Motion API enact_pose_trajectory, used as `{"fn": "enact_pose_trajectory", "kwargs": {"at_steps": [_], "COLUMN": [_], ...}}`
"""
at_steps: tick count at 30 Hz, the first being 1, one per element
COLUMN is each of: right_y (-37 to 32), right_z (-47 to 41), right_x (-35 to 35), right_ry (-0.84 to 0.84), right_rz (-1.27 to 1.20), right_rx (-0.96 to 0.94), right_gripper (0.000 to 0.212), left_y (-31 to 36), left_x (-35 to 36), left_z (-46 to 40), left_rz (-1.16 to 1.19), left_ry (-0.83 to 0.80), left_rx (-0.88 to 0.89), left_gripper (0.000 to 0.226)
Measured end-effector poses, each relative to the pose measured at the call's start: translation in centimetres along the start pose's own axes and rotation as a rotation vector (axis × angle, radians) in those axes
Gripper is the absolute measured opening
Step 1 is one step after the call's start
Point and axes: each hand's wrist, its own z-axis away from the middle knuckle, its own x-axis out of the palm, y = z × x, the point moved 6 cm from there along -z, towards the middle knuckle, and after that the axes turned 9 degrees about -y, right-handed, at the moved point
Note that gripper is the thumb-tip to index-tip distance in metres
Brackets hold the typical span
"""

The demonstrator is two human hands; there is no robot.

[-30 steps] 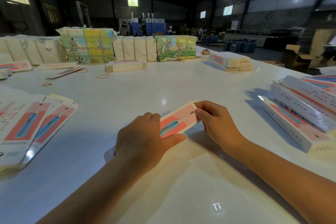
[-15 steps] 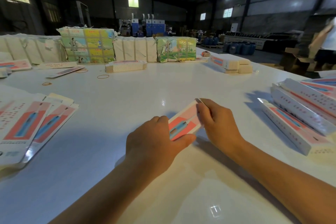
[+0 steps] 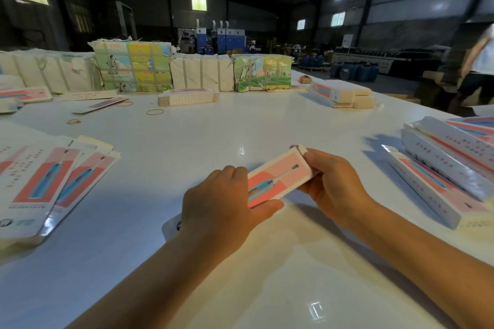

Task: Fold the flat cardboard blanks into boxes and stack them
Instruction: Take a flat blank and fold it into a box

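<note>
A long pink and red toothbrush box (image 3: 278, 177) is held just above the white table (image 3: 213, 131) between both hands. My left hand (image 3: 223, 208) grips its near end, fingers over the top and thumb underneath. My right hand (image 3: 331, 184) grips the far end, where a small white end flap (image 3: 301, 148) sticks up beside the fingertips. Flat printed blanks (image 3: 45, 181) lie fanned out at the left. Folded boxes (image 3: 449, 165) are piled at the right edge.
Wrapped bundles (image 3: 133, 67) and white packs (image 3: 200, 72) line the far side. A banded pile of blanks (image 3: 187, 96) and more boxes (image 3: 342, 93) sit in front of them. Rubber bands (image 3: 155, 111) lie loose. A person (image 3: 478, 67) stands at far right.
The box has moved right and a little away from me with both hands. My right hand has shifted round its far end, and the end flap now stands up.
</note>
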Motion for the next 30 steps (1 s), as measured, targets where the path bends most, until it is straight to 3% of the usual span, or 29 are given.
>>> {"fn": "enact_pose_trajectory", "kwargs": {"at_steps": [6, 9, 16, 21, 26, 30], "right_y": [-0.3, -0.6, -2.1, -2.6, -1.6, -2.1], "right_z": [0.2, 0.4, 2.3, 2.4, 1.9, 1.6], "right_x": [-0.4, 0.0, 2.0, 2.0, 1.5, 0.3], "right_ry": [0.058, 0.022, 0.034, -0.023, -0.033, 0.140], "right_rz": [0.164, 0.243, 0.889, 1.126, 0.874, 0.692], "right_rx": [-0.091, -0.117, -0.328, -0.365, -0.248, -0.263], "right_gripper": [0.053, 0.038, 0.030, 0.021, 0.024, 0.007], "left_y": [-0.1, -0.2, 0.2, 0.1, -0.2, -1.3], "left_x": [0.1, 0.3, 0.5, 0.5, 0.6, 0.4], "left_z": [-0.1, -0.2, -0.1, 0.0, -0.2, -0.5], "left_rz": [0.021, 0.045, 0.057, 0.054, 0.016, 0.093], "left_ry": [-0.011, -0.021, -0.018, -0.006, -0.039, -0.033], "left_rx": [0.015, 0.011, 0.017, 0.029, -0.020, -0.107], "left_gripper": [0.089, 0.086, 0.083, 0.087, 0.084, 0.077]}}
